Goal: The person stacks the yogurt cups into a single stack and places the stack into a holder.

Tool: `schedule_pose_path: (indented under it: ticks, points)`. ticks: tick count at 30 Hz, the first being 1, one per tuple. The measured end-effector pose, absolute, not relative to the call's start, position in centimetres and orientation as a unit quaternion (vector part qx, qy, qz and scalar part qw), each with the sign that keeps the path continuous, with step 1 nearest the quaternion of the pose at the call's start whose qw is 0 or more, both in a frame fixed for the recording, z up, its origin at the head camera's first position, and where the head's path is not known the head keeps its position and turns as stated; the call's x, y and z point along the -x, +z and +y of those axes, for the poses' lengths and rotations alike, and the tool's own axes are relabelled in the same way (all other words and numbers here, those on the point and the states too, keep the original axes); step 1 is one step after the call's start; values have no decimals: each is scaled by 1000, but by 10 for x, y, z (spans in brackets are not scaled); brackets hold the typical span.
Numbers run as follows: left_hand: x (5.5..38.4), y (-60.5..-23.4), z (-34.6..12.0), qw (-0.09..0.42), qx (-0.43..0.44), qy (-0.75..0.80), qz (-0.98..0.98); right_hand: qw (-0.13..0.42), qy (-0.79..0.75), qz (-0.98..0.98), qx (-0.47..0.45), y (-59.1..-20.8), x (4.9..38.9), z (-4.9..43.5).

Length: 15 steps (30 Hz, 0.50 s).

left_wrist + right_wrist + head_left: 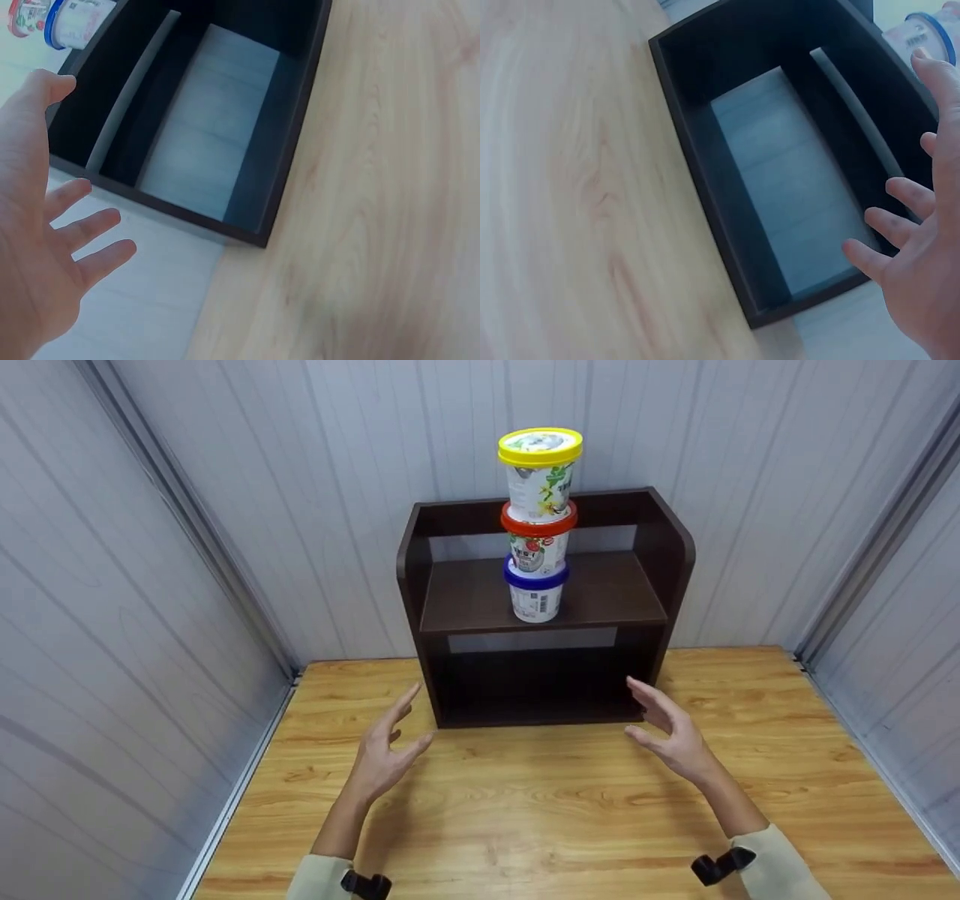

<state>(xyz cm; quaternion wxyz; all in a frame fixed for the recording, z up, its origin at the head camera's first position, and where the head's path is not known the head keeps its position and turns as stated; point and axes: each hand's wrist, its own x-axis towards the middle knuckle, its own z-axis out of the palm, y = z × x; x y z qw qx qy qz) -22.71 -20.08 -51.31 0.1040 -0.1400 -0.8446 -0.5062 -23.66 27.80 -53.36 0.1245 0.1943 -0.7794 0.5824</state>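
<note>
On the upper board of a dark brown two-tier shelf (465, 600), three white tubs stand stacked in one column. The top tub (538, 493) has a yellow lid, the middle tub (541, 551) a red lid, and the bottom tub (535, 603) a blue lid. My left hand (386, 754) hovers in front of the shelf's left side, fingers spread and holding nothing. Opposite it, my right hand (679, 739) hangs by the shelf's lower right corner with fingers apart, also holding nothing. Neither hand touches the tubs.
The shelf stands on a wood-grain table (517, 810) against a pale panelled back wall (360, 510). Light side walls (135, 660) with metal edging close off the left and right. The shelf's lower compartment (536, 682) is dark inside.
</note>
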Motion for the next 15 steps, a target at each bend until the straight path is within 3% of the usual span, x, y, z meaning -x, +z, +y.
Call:
schedule_pose_path:
  ticks: [15]
  points:
    - [220, -515, -242, 114, 101, -477, -866, 141, 572, -789, -176, -531, 232, 318]
